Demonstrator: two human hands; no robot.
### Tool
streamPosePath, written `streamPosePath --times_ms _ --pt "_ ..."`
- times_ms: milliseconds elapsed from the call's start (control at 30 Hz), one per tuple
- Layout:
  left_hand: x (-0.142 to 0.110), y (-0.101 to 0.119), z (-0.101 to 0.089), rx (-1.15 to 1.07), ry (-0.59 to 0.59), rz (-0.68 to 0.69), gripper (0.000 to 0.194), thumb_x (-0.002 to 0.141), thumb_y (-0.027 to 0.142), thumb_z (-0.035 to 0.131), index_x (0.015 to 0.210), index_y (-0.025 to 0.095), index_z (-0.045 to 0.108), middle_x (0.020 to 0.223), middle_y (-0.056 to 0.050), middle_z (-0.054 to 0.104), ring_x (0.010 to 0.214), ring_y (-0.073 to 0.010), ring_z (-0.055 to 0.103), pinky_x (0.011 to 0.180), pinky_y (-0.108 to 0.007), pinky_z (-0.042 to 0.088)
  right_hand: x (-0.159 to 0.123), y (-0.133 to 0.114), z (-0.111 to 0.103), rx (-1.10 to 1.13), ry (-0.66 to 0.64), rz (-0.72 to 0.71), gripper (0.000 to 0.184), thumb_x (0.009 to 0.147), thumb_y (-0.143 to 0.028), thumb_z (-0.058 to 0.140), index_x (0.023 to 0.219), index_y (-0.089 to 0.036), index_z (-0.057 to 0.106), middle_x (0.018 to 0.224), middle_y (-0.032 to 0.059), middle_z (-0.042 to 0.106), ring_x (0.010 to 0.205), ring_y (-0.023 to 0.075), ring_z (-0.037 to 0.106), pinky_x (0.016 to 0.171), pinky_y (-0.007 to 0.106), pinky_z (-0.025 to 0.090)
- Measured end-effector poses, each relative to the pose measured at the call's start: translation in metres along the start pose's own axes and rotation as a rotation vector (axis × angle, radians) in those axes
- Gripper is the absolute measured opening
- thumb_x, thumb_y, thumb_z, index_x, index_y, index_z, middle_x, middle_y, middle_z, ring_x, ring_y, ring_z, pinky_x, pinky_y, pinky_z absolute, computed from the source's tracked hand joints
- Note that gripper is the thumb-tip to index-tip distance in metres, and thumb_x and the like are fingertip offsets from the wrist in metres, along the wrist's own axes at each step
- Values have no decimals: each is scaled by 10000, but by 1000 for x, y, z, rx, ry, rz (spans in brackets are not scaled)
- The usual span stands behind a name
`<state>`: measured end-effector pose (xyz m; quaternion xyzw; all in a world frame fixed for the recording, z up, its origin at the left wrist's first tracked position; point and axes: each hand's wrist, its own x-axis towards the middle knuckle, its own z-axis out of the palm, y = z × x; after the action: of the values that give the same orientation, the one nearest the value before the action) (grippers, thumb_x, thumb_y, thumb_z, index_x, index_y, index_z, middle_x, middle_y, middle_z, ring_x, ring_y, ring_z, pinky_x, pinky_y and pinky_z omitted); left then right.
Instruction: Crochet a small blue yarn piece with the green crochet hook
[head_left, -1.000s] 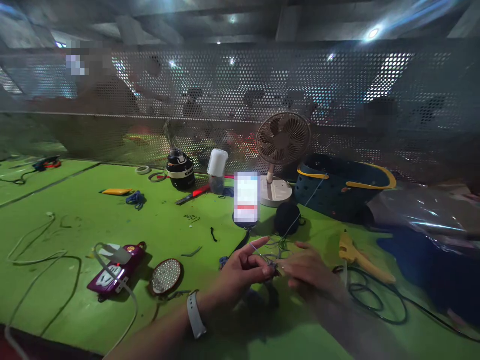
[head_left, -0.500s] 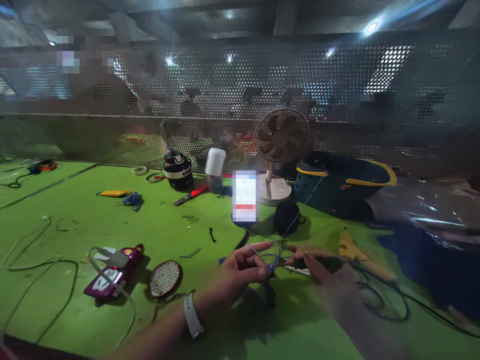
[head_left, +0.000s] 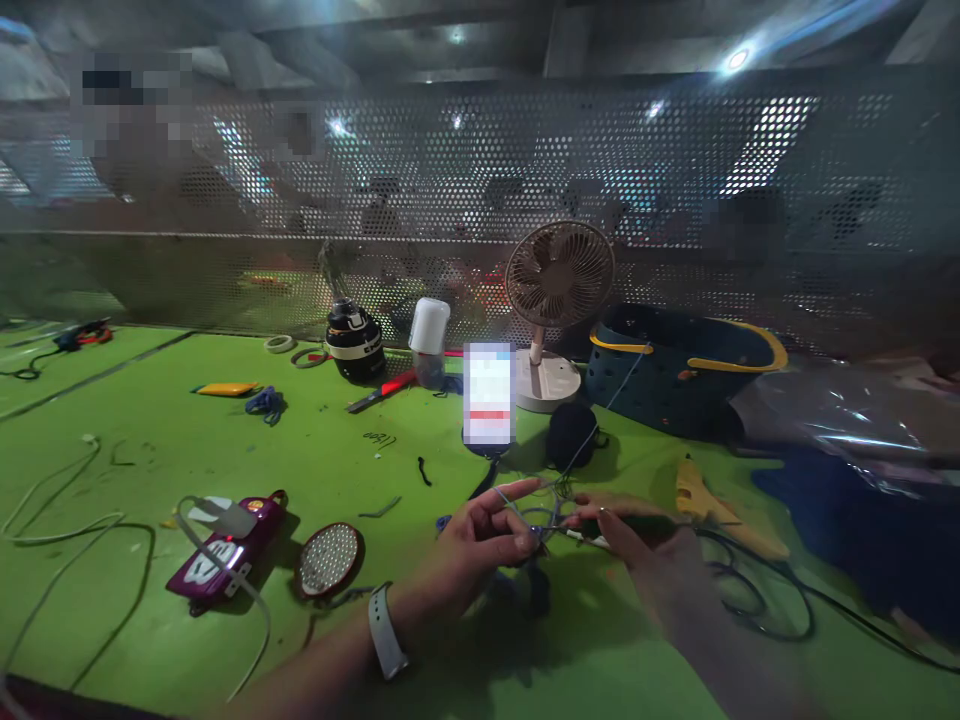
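My left hand (head_left: 491, 530) pinches a small piece of blue crochet work (head_left: 534, 540) between thumb and fingers. A strand of blue yarn (head_left: 611, 400) runs from the basket down to the hands and passes over the left index finger, which is stretched out. My right hand (head_left: 637, 530) is closed around a crochet hook (head_left: 559, 528); its thin shaft points left and meets the work. Most of the handle is hidden by the fingers. Below the left hand hangs a dark part that I cannot make out clearly.
Behind the hands stand a phone (head_left: 489, 395), a dark round ball (head_left: 574, 435), a fan (head_left: 551, 385) and a dark basket (head_left: 637, 385) with yellow handles. A yellow tool (head_left: 727, 515) with a cable lies right. Left are a purple power bank (head_left: 225, 550) and a round studded object (head_left: 330, 560).
The right hand and hook have shifted slightly left, towards the work. My left hand stays almost in place, still pinching it. The view has moved a little.
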<state>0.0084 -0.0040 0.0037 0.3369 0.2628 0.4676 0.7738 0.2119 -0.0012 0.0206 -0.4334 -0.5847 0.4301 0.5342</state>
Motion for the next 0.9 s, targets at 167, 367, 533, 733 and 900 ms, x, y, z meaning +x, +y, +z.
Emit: streamPosePath --times_ms 167,367,533,733,900 --pt "-1 2 0 -17 -30 -14 601 641 213 872 1208 181 673 694 13 620 633 -89 560 671 -245 428 3 -10 -6 -161 -58 -119 168 827 -391 701 744 -281 797 742 35 783 833 262 732 827 405 581" --pt "-2 4 0 21 -51 -33 584 637 202 863 1192 170 688 719 0 631 647 -89 555 653 -231 413 3 2 -4 97 -2 30 186 778 -421 749 713 -250 782 739 55 778 760 244 730 721 366 591" --pt "-2 3 1 52 -30 -21 568 620 216 861 1164 173 705 710 -1 631 635 -100 549 650 -244 418 4 2 1 338 -12 197 195 710 -413 810 713 -222 773 673 46 755 647 201 714 608 298 569" --pt "0 0 0 31 -17 -3 568 613 200 847 1163 174 704 694 6 618 610 -97 531 638 -249 432 4 -1 0 222 1 172 198 722 -415 795 697 -220 771 686 57 760 661 215 712 621 322 581" --pt "0 0 -1 43 -19 -1 571 602 215 862 1151 173 711 688 3 624 609 -102 532 652 -259 444 5 -3 3 333 13 239 249 655 -441 833 667 -203 759 660 57 745 621 206 696 571 302 555"
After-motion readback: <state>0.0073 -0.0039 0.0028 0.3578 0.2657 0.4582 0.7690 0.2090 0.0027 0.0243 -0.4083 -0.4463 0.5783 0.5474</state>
